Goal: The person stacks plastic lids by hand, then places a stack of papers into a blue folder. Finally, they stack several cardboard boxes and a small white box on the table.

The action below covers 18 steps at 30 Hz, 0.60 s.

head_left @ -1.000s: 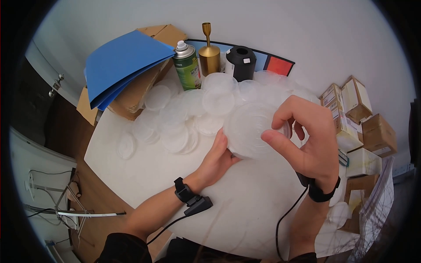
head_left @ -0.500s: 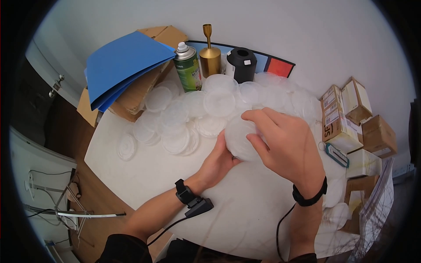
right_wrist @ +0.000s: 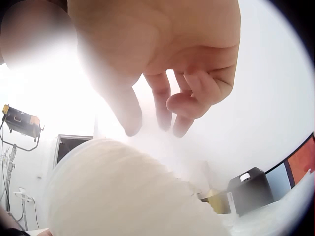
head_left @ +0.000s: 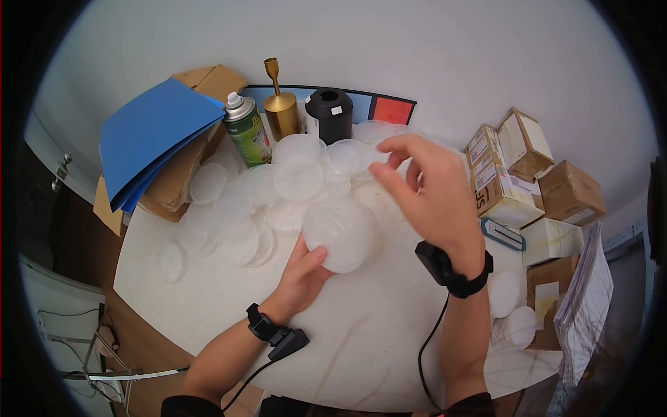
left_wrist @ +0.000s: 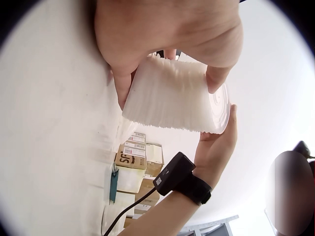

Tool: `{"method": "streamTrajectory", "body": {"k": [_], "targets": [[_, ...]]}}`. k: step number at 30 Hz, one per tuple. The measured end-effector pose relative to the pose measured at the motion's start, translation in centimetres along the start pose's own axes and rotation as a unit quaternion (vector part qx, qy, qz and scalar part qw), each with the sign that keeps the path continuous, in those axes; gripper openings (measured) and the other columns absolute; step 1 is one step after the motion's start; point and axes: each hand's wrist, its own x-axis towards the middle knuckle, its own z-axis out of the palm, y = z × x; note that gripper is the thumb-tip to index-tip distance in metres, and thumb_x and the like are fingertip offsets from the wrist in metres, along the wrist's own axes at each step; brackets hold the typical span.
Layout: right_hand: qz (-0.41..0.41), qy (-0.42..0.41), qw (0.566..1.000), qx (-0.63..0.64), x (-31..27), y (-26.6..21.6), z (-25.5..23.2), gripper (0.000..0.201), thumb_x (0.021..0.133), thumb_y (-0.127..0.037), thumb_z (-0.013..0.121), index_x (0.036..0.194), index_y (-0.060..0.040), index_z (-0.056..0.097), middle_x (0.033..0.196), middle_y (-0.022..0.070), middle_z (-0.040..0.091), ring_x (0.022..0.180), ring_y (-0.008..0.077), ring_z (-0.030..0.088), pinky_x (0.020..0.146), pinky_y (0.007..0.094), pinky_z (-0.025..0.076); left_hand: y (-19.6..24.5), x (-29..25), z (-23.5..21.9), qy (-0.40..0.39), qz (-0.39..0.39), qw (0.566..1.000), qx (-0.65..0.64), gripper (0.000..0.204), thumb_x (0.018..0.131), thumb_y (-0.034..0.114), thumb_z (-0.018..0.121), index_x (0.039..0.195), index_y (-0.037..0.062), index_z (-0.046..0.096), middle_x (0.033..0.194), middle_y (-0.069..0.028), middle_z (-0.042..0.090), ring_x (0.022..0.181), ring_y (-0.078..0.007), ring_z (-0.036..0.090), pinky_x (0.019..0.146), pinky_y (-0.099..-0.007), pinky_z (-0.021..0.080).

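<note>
My left hand (head_left: 302, 274) grips a thick stack of round, translucent plastic lids (head_left: 340, 233) above the white table. Its thumb lies over the near edge of the top lid. In the left wrist view the many rims of the stack (left_wrist: 167, 96) show side-on, with fingers on both ends. To the right of the stack my right hand (head_left: 438, 191) is raised, fingers loosely bent and nothing between them. The right wrist view shows this hand (right_wrist: 167, 64) above the stack, with a gap between. More loose lids (head_left: 299, 179) lie spread across the table behind the stack.
Along the back stand a green spray can (head_left: 247, 131), a gold candlestick (head_left: 281, 111) and a black cylinder (head_left: 329, 117). Blue sheets (head_left: 156, 135) rest on cardboard at left. Cardboard boxes (head_left: 497, 177) and a teal-edged tool (head_left: 503, 235) are at right.
My right hand has come off the stack and moved up and to its right. The left thumb now lies over the top lid. The head view has turned right, shifting the scene left.
</note>
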Motion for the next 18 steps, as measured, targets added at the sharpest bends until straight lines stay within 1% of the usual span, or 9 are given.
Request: {"method": "streamTrajectory", "body": {"k": [2, 4, 6, 7, 10, 12, 16, 18], "targets": [[0.108, 0.072, 0.989, -0.069, 0.5, 3.7, -1.4, 0.026, 0.088, -0.017, 0.075, 0.109, -0.0032, 0.068, 0.079, 0.0117, 0.068, 0.081, 0.0274, 0.068, 0.068, 0.0402, 0.052, 0.1, -0.1, 0.0, 0.01, 0.0, 1.0, -0.01, 0.083, 0.098, 0.037, 0.065, 0.164, 0.0151, 0.019, 0.161, -0.0068, 0.038, 0.147, -0.0265, 0.041, 0.116, -0.0525, 0.039], [0.164, 0.041, 0.962, -0.214, -0.8, 8.6, -2.7, 0.03, 0.085, -0.017, 0.079, 0.109, -0.004, 0.068, 0.091, 0.0136, 0.071, 0.09, 0.0329, 0.07, 0.075, 0.0431, 0.054, 0.1, 0.0, 0.0, 0.014, 0.0, 1.0, -0.014, 0.082, 0.098, 0.037, 0.065, 0.163, 0.0148, 0.02, 0.161, -0.0072, 0.039, 0.146, -0.0268, 0.042, 0.116, -0.0526, 0.039], [0.176, -0.001, 0.942, -0.285, -2.3, 12.8, -3.0, 0.032, 0.081, -0.017, 0.081, 0.106, -0.0039, 0.067, 0.099, 0.0154, 0.07, 0.095, 0.0357, 0.069, 0.078, 0.0452, 0.055, -0.1, 0.0, 0.0, 0.012, -0.006, 1.0, -0.011, 0.081, 0.099, 0.037, 0.065, 0.163, 0.0147, 0.021, 0.161, -0.0075, 0.039, 0.146, -0.0271, 0.043, 0.115, -0.0528, 0.04], [0.185, -0.022, 0.929, -0.32, -2.8, 13.3, -3.0, 0.033, 0.08, -0.017, 0.083, 0.105, -0.0038, 0.066, 0.102, 0.0163, 0.069, 0.097, 0.0371, 0.069, 0.08, 0.0462, 0.055, -0.2, 0.1, -0.1, 0.009, -0.007, 1.0, -0.005, 0.08, 0.099, 0.037, 0.065, 0.163, 0.0147, 0.022, 0.161, -0.0076, 0.04, 0.145, -0.0272, 0.043, 0.115, -0.0529, 0.04], [0.235, -0.067, 0.923, -0.297, -2.4, 13.3, -2.1, 0.037, 0.074, -0.015, 0.086, 0.101, -0.0039, 0.064, 0.109, 0.0182, 0.067, 0.101, 0.04, 0.067, 0.082, 0.0474, 0.057, -0.3, 0.1, -0.2, 0.009, -0.013, 1.0, 0.008, 0.078, 0.099, 0.036, 0.064, 0.162, 0.0145, 0.023, 0.16, -0.0077, 0.041, 0.145, -0.0272, 0.044, 0.115, -0.053, 0.04], [0.226, -0.06, 0.921, -0.313, -2.6, 14.2, -1.0, 0.034, 0.074, -0.013, 0.083, 0.1, -0.0039, 0.063, 0.107, 0.0187, 0.067, 0.1, 0.0411, 0.068, 0.082, 0.0483, 0.057, -0.2, 0.0, -0.1, 0.022, -0.014, 1.0, 0.011, 0.076, 0.1, 0.036, 0.064, 0.162, 0.0143, 0.025, 0.159, -0.0074, 0.042, 0.144, -0.0271, 0.044, 0.115, -0.053, 0.04], [0.2, -0.045, 0.916, -0.344, -3.3, 16.6, -0.1, 0.025, 0.078, -0.01, 0.077, 0.1, -0.0034, 0.065, 0.107, 0.0198, 0.067, 0.097, 0.0428, 0.068, 0.081, 0.0501, 0.057, -0.3, -0.2, -0.2, 0.019, -0.017, 1.0, 0.015, 0.075, 0.1, 0.035, 0.063, 0.162, 0.0147, 0.025, 0.159, -0.0061, 0.042, 0.144, -0.0264, 0.045, 0.114, -0.0521, 0.041], [0.211, -0.064, 0.915, -0.338, -3.5, 16.9, -0.5, 0.02, 0.081, -0.01, 0.072, 0.098, -0.0029, 0.066, 0.106, 0.0205, 0.067, 0.097, 0.0435, 0.068, 0.082, 0.0509, 0.056, -0.3, -0.1, -0.4, 0.009, -0.016, 1.0, 0.016, 0.075, 0.1, 0.036, 0.063, 0.162, 0.0149, 0.025, 0.159, -0.0056, 0.042, 0.144, -0.026, 0.044, 0.114, -0.0518, 0.041]]}}
